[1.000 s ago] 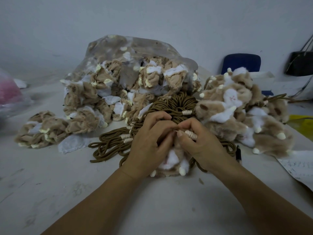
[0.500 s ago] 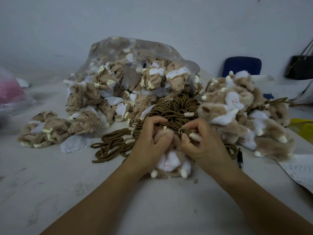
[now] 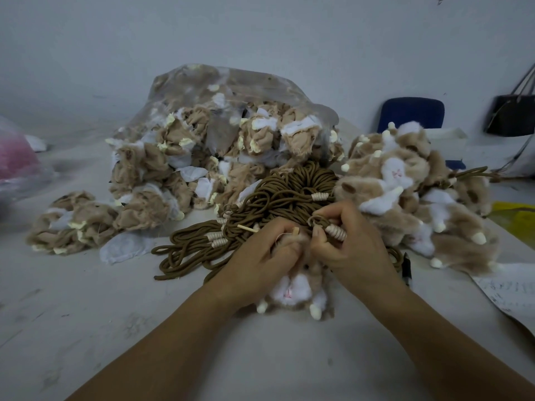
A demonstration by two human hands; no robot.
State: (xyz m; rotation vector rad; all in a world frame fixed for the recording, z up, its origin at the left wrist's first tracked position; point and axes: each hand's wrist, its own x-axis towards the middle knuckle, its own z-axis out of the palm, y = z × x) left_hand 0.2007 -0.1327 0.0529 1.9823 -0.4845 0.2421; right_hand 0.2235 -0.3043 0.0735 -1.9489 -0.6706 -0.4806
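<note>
Pinching the far end of the plush hamster, the left hand is clamping it face-up on the table, near centre, long axis running near to far. The right hand is gripping the brown cord loop just right of that end, so it's the closer one. The cord bundle is crowding in right behind, with finished plushies piling up to the right.
</note>
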